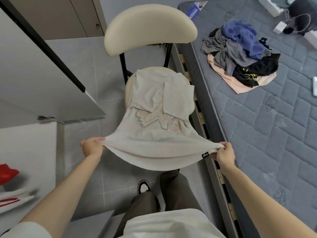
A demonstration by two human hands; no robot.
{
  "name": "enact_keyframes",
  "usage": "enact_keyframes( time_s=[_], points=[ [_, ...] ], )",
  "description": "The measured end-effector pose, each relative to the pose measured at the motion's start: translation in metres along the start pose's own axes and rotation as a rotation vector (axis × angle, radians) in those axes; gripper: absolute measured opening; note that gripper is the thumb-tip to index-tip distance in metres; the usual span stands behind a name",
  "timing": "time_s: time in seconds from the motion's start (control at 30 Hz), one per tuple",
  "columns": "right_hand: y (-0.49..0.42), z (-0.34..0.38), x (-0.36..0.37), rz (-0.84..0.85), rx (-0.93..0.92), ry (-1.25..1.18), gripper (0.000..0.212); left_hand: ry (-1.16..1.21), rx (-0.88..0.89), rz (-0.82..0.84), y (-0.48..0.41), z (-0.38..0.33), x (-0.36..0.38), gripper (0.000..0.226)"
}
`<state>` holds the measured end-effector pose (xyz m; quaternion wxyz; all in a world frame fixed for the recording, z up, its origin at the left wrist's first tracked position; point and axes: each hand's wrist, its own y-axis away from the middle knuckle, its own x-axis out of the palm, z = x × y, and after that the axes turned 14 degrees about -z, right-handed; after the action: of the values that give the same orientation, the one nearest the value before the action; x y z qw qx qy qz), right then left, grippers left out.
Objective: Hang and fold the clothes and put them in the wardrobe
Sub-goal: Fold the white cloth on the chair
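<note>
A cream T-shirt [154, 134] with a faint printed design lies partly folded on the seat of a cream chair [149, 26]. Its sleeves are folded in over the back and its near hem is lifted off the seat. My left hand [91, 146] pinches the hem's left corner. My right hand [223, 153] pinches the right corner, beside a small black label. The hem sags between both hands. A heap of unfolded clothes [240, 57] in blue, grey, black and peach lies on the mattress to the right.
The grey quilted mattress [274, 126] on a slatted bed frame runs along the right. A wardrobe door [42, 74] with a black edge stands at left. White and red items [10, 186] sit at lower left. A black bag and white boxes [298, 16] occupy the far right.
</note>
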<state>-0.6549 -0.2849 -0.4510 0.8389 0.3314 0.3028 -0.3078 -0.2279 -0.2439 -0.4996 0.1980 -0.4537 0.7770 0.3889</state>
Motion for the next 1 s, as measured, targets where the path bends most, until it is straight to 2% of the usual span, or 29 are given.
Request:
enact_keyframes(
  time_s=[0.13, 0.27, 0.43, 0.6, 0.8, 0.87, 1.0],
  points=[
    [-0.015, 0.041, 0.039, 0.017, 0.113, -0.176, 0.021, 0.233, -0.064, 0.016, 0.008, -0.050, 0.038, 0.038],
    [-0.057, 0.099, 0.071, -0.013, 0.181, -0.285, 0.027, 0.357, -0.110, -0.013, -0.007, -0.117, 0.082, 0.044],
    [-0.124, 0.173, 0.104, -0.062, 0.324, -0.418, 0.027, 0.219, 0.037, -0.100, -0.054, -0.195, 0.137, 0.040],
    [-0.182, 0.234, 0.141, 0.011, 0.466, -0.532, 0.032, 0.269, -0.091, -0.185, -0.099, -0.264, 0.196, 0.040],
    [-0.221, 0.268, 0.187, 0.104, 0.553, -0.561, 0.030, 0.295, -0.121, -0.179, -0.117, -0.291, 0.258, 0.034],
    [-0.233, 0.271, 0.199, 0.101, 0.583, -0.558, 0.031, 0.399, -0.171, -0.193, -0.123, -0.298, 0.270, 0.042],
    [-0.258, 0.272, 0.220, 0.103, 0.611, -0.613, 0.031, 0.572, -0.221, -0.232, -0.149, -0.315, 0.283, 0.041]
  ],
)
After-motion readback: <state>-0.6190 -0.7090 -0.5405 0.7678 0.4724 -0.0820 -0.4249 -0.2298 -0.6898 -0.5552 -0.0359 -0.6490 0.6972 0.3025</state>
